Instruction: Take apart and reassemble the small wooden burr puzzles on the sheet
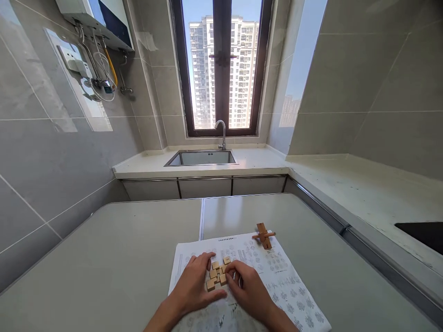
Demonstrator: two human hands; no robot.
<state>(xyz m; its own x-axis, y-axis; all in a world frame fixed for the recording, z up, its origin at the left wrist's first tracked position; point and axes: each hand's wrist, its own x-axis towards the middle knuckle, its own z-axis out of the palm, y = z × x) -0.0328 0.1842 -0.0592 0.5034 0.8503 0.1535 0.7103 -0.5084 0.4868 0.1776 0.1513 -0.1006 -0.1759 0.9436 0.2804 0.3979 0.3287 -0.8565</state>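
A cluster of pale wooden puzzle blocks [216,273] lies on a printed instruction sheet [277,267] on the grey table [121,258]. My left hand [194,288] rests on the sheet at the left of the cluster, fingers bent around the blocks' left and lower side. My right hand [247,288] presses in from the right, fingertips pinching the block at the cluster's right edge. A darker assembled wooden cross puzzle [264,235] stands apart at the sheet's far right corner.
A seam [201,216] splits the table top down the middle. Beyond it runs a white counter with a steel sink [202,158] and tap [221,131] under a window. A dark cooktop [424,235] is set in the counter at the right. A water heater hangs at the upper left.
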